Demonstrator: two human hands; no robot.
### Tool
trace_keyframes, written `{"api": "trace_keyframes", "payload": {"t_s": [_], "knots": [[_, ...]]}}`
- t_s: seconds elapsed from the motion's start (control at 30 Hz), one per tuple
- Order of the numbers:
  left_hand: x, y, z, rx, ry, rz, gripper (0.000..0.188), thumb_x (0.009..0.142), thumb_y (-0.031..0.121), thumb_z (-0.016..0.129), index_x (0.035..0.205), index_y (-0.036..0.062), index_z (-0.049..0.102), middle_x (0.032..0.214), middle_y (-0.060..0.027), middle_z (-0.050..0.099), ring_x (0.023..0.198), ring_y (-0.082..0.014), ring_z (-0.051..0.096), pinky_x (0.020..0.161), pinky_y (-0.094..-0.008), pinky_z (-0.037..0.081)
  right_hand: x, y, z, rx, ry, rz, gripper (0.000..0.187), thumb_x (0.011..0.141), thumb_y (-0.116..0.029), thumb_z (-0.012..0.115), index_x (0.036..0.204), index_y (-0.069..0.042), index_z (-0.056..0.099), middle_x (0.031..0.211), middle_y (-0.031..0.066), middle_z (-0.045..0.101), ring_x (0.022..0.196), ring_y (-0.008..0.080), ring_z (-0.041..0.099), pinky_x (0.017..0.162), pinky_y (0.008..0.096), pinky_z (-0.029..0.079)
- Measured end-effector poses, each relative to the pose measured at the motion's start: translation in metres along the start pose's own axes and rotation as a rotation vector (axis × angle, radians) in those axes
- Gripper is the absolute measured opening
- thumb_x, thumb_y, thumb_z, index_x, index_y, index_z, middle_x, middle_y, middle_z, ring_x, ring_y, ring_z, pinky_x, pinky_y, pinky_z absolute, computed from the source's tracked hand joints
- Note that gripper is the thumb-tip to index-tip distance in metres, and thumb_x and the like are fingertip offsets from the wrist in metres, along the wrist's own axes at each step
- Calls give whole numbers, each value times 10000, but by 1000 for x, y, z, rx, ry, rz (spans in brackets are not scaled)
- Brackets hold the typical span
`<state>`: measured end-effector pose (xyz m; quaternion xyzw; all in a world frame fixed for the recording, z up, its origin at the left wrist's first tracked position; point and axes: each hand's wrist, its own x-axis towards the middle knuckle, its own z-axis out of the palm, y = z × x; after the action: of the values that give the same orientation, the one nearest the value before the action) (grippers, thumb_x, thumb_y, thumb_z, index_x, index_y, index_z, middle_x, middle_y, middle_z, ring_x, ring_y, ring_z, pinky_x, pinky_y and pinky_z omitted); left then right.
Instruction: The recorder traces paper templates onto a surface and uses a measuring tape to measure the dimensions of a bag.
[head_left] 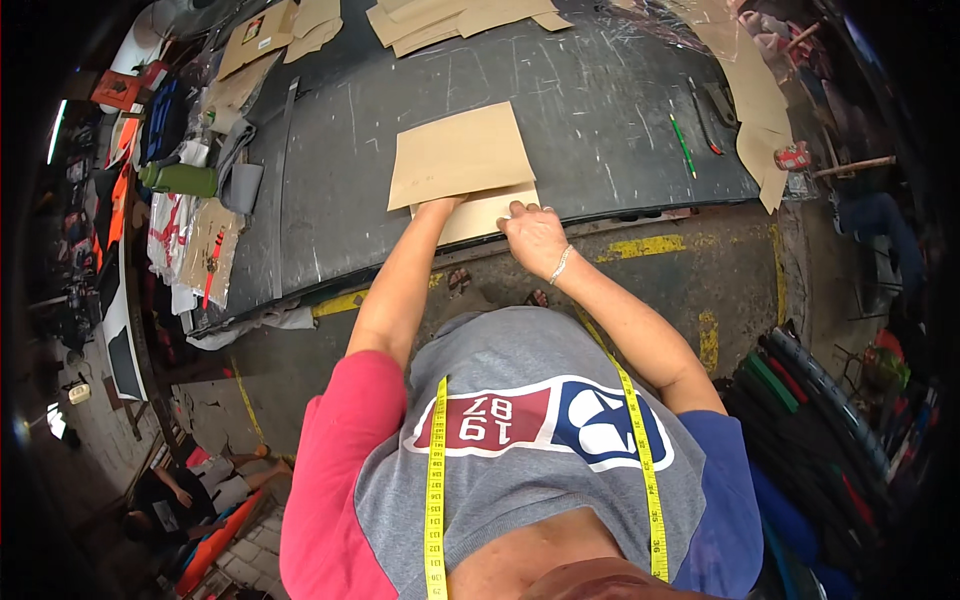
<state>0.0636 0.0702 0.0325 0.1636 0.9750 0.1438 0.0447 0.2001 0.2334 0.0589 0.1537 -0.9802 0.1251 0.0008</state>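
Note:
A brown kraft paper sheet (462,152) lies on the dark tabletop by its near edge, over a second brown piece (480,215) that shows below it. They may be one folded sheet; the join is hidden. My left hand (440,207) reaches under the upper sheet's near edge, its fingers out of sight. My right hand (535,238) has its fingers bent over the near right corner of the lower piece, gripping it at the table edge. A yellow tape measure (437,490) hangs down both sides of my grey shirt.
Toward the table's right lie a green pencil (683,146) and a dark cutting tool (704,118). More brown pieces (450,20) lie at the far edge. A metal ruler (285,180) and a green bottle (180,180) are at left. Another person (190,495) sits at lower left.

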Motion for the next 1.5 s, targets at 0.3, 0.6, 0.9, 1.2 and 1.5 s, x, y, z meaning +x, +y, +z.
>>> {"api": "trace_keyframes", "payload": {"t_s": [0.3, 0.6, 0.9, 1.2, 1.5], "knots": [[67, -18, 25, 185, -32, -73, 605, 1046, 456, 314, 1558, 133, 315, 1593, -230, 290, 1480, -439, 240, 1193, -605, 152, 4, -6, -12, 16, 41, 10, 149, 793, -147, 609, 835, -103, 746, 902, 95, 669, 869, 249, 688, 739, 392, 550], [117, -32, 10, 167, -116, -120, 677, 1043, 558, 245, 1617, 212, 147, 1655, -250, 63, 1501, -520, 46, 1200, -622, 67, 6, -10, -18, 53, -25, 56, 196, 836, -119, 614, 973, -118, 754, 887, 107, 645, 864, 280, 679, 714, 409, 548], [164, -51, 14, 224, -18, -65, 760, 994, 671, 246, 1610, 228, 199, 1653, -242, 103, 1495, -533, 61, 1202, -618, 58, 16, -10, -26, 61, -109, 73, 119, 833, -156, 654, 896, -96, 734, 872, 117, 636, 849, 295, 677, 719, 413, 550], [158, -45, 3, 128, 96, -27, 979, 842, 851, 387, 1598, 243, 249, 1654, -213, 144, 1516, -475, 48, 1211, -605, 27, 71, 4, -23, 377, -62, 201, 241, 870, -104, 607, 1081, -113, 724, 919, 124, 642, 916, 342, 655, 828, 434, 534], [155, -48, 4, 52, 134, -15, 950, 868, 805, 408, 1582, 189, 300, 1632, -256, 175, 1501, -502, 78, 1199, -628, 5, 158, 25, 5, 232, 352, 568, 342, 818, -159, 695, 1141, -47, 687, 1106, 190, 688, 1039, 368, 646, 945, 448, 503]]}}
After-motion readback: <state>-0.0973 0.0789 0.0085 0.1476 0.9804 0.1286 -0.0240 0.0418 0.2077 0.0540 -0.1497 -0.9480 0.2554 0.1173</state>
